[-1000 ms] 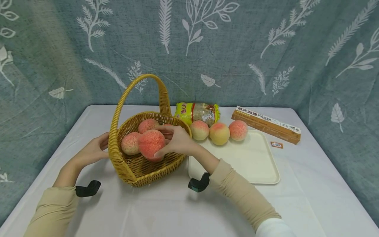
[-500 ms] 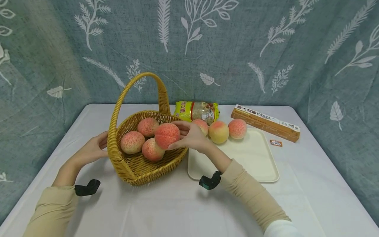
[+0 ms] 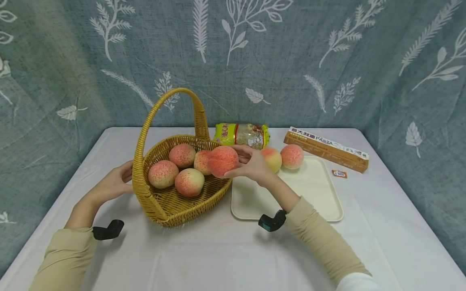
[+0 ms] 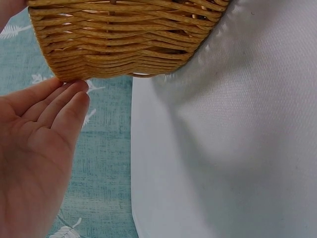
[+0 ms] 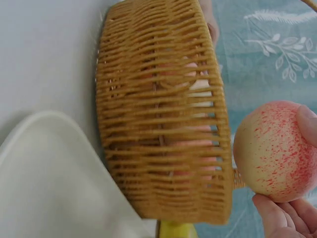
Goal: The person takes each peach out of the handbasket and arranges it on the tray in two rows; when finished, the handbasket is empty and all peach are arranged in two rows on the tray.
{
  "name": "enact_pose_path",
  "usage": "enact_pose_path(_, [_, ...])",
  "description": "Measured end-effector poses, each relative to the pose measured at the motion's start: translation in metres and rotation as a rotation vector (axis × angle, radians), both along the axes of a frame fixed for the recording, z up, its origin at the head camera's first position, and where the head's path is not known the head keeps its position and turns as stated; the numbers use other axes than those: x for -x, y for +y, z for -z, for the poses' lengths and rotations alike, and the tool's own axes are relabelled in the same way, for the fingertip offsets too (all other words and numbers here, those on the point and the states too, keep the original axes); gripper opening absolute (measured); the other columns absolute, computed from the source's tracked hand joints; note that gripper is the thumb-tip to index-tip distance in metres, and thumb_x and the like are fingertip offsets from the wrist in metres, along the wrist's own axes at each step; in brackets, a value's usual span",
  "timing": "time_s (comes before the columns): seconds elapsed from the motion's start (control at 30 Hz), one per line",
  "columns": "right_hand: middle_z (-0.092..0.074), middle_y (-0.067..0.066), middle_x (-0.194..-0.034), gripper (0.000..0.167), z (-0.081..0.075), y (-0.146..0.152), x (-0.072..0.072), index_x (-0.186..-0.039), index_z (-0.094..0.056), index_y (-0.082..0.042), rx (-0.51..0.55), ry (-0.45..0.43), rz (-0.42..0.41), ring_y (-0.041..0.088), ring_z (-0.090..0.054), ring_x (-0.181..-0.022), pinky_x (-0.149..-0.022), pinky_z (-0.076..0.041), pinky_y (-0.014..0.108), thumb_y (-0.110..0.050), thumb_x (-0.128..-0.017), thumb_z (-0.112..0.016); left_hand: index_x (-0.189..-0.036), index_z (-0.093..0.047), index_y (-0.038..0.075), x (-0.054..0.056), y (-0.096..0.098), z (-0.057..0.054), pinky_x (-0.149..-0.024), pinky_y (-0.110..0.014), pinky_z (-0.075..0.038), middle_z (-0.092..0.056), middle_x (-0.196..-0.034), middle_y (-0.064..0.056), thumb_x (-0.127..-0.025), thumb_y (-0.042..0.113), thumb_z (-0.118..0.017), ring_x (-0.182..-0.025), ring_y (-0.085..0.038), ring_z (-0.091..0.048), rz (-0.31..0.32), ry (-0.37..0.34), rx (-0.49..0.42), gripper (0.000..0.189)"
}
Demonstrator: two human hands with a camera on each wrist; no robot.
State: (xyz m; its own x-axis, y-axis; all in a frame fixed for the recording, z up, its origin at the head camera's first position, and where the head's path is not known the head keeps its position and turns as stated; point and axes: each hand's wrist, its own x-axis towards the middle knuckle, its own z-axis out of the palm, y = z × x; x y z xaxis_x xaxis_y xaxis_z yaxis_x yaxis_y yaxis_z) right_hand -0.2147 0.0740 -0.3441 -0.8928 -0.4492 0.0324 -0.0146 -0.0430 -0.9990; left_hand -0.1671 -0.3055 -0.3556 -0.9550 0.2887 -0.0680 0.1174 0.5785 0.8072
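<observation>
A golden wicker basket (image 3: 196, 212) with a tall arched handle stands left of centre, with several peaches (image 3: 164, 174) lying in it. At the basket's left end, my left hand (image 3: 115, 184) holds its side between thumb and fingers. In the left wrist view, straight fingers (image 4: 74, 101) meet the edge of the weave. My right hand (image 3: 253, 163) grips a red-speckled peach (image 3: 223, 161) over the basket's right rim. The right wrist view shows this peach (image 5: 277, 151) between thumb and fingertips, beside the top of the basket wall.
A cream tray (image 3: 313, 202) sits right of the basket, with a yellow-red peach (image 3: 272, 159) and a pinker one (image 3: 292, 157) at its back edge. Behind are a yellow pasta bag (image 3: 242, 135) and an orange-brown pasta box (image 3: 327, 151). A small orange packet (image 3: 339, 173) lies beside the tray.
My right hand has carried the gripped peach rightward from over the basket's middle to its right rim, uncovering peaches inside and covering one by the tray. My left hand stays at the basket.
</observation>
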Motion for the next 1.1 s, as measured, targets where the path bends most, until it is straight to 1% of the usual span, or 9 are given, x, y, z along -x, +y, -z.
enact_pose_path(0.17, [-0.051,0.023,-0.138,0.075,-0.001,0.013,-0.001,-0.141,-0.045,0.004,-0.013,-0.027,0.047,0.035,-0.053,-0.124,-0.096,-0.054,0.036,0.02,-0.072,-0.071,-0.147,-0.018,-0.016,0.0,-0.001,-0.001,-0.108,-0.065,-0.028,-0.024,-0.147,-0.04,-0.082,0.005,-0.072,-0.134,-0.058,-0.025,-0.002,-0.007,0.001,0.087])
enact_pose_path(0.27, [-0.049,0.024,-0.141,0.076,0.0,0.021,-0.001,-0.143,-0.043,0.005,-0.019,-0.045,0.097,0.035,-0.051,-0.127,-0.097,-0.053,0.037,0.021,-0.074,-0.07,-0.146,-0.019,-0.016,0.0,-0.001,-0.001,-0.108,-0.065,-0.029,-0.026,-0.146,-0.04,-0.082,0.005,-0.072,-0.133,-0.058,-0.026,-0.004,-0.004,0.006,0.085])
enact_pose_path(0.47, [-0.048,0.024,-0.141,0.076,0.002,0.041,-0.001,-0.142,-0.043,0.006,-0.034,-0.029,0.183,0.035,-0.051,-0.127,-0.096,-0.053,0.035,0.02,-0.073,-0.071,-0.146,-0.018,-0.017,-0.001,0.001,-0.002,-0.107,-0.067,-0.029,-0.026,-0.146,-0.041,-0.081,0.003,-0.072,-0.132,-0.059,-0.026,-0.001,0.005,0.012,0.087])
enact_pose_path(0.67, [-0.043,0.026,-0.144,0.076,0.0,0.063,-0.003,-0.145,-0.037,0.007,-0.052,-0.052,0.206,0.037,-0.046,-0.131,-0.093,-0.054,0.028,0.02,-0.076,-0.067,-0.146,-0.016,-0.017,0.0,0.002,-0.001,-0.107,-0.067,-0.029,-0.024,-0.146,-0.042,-0.081,0.004,-0.073,-0.132,-0.059,-0.026,-0.007,-0.002,0.019,0.089])
enact_pose_path(0.8, [-0.042,0.026,-0.144,0.076,-0.002,0.078,-0.002,-0.145,-0.036,0.007,-0.061,-0.041,0.215,0.037,-0.044,-0.132,-0.093,-0.054,0.027,0.019,-0.076,-0.066,-0.147,-0.016,-0.017,0.001,0.002,-0.001,-0.107,-0.067,-0.029,-0.025,-0.146,-0.042,-0.082,0.004,-0.073,-0.132,-0.059,-0.027,-0.006,0.003,0.019,0.088])
enact_pose_path(0.97, [-0.041,0.028,-0.143,0.075,-0.002,0.099,0.0,-0.144,-0.036,0.009,-0.094,-0.021,0.268,0.037,-0.043,-0.133,-0.094,-0.053,0.024,0.018,-0.077,-0.067,-0.146,-0.016,-0.017,0.001,0.001,0.0,-0.107,-0.066,-0.029,-0.025,-0.146,-0.042,-0.082,0.003,-0.072,-0.132,-0.059,-0.026,0.002,0.007,0.012,0.087])
enact_pose_path(1.1, [-0.04,0.026,-0.145,0.075,-0.005,0.116,0.003,-0.146,-0.035,0.007,-0.119,-0.042,0.323,0.035,-0.043,-0.134,-0.096,-0.051,0.022,0.014,-0.079,-0.068,-0.146,-0.017,-0.018,0.001,0.001,0.001,-0.107,-0.066,-0.029,-0.025,-0.145,-0.042,-0.082,0.002,-0.072,-0.132,-0.059,-0.026,0.007,0.013,0.004,0.086])
